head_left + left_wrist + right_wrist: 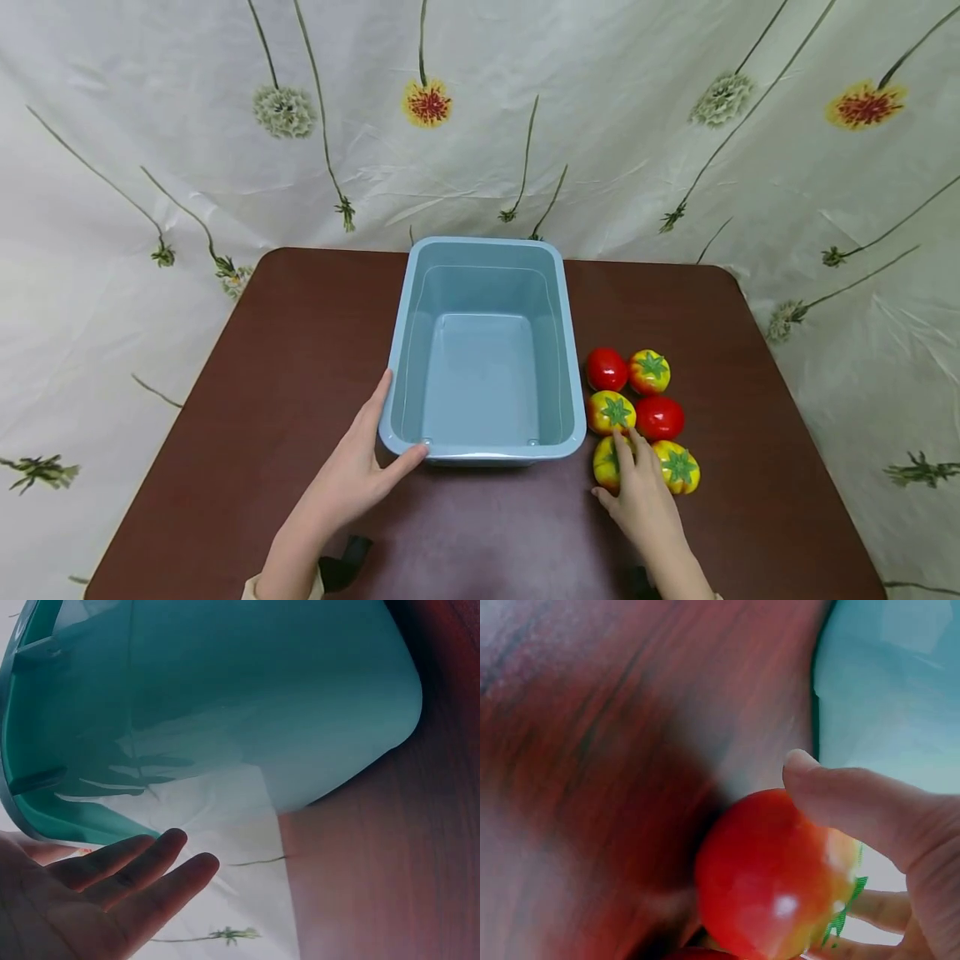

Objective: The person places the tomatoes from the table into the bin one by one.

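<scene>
A light blue plastic bin (480,454) stands on the table, its floor bare. At its near left corner my left hand (358,475) rests with thumb and index finger spread along the rim; the other fingers (161,896) stretch out below the rim in the left wrist view. To the right of the bin my right hand (647,496) has thumb and fingers around the nearest left tomato (605,465), yellow-red with a green star top. In the right wrist view the thumb lies over this tomato (769,874), with fingers behind it.
Several more tomatoes lie close by: red ones (606,369) (660,418) and yellow-red ones (649,372) (611,412) (678,468). The dark brown table (315,333) meets a white flowered cloth (480,167) at the back and sides.
</scene>
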The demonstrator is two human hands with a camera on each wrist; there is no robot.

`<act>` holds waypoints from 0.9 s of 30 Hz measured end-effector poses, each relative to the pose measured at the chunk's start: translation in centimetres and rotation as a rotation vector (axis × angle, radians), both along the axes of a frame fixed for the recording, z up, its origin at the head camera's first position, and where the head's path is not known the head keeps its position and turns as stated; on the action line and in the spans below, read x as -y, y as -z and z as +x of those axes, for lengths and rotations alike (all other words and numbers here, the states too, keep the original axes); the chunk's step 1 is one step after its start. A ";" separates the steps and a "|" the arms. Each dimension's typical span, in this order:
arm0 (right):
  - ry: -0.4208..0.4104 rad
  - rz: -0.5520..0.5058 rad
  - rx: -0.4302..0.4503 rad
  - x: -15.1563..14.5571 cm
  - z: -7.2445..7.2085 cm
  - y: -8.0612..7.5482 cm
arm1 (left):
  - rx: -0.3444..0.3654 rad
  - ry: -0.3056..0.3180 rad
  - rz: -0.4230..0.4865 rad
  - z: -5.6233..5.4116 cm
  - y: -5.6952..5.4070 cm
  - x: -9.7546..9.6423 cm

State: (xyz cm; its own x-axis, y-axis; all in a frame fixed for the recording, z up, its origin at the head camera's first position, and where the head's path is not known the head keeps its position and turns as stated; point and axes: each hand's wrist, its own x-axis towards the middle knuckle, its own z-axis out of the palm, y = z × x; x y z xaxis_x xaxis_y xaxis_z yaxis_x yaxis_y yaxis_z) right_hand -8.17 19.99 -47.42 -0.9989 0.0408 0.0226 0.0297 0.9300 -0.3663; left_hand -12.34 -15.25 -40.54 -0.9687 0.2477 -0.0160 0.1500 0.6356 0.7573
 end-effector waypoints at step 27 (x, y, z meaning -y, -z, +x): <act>0.111 -0.152 0.121 0.3 -0.3 -1.0 | 0.100 -0.040 0.028 -0.2 0.9 -0.3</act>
State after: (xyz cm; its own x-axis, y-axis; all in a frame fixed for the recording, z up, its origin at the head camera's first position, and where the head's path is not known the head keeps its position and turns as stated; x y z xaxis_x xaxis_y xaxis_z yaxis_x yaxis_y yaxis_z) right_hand -8.45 19.65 -46.41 -0.9832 0.1443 -0.1121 0.1810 0.8528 -0.4899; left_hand -12.54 -14.96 -41.46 -0.9717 0.2109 -0.1064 0.0481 0.6176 0.7850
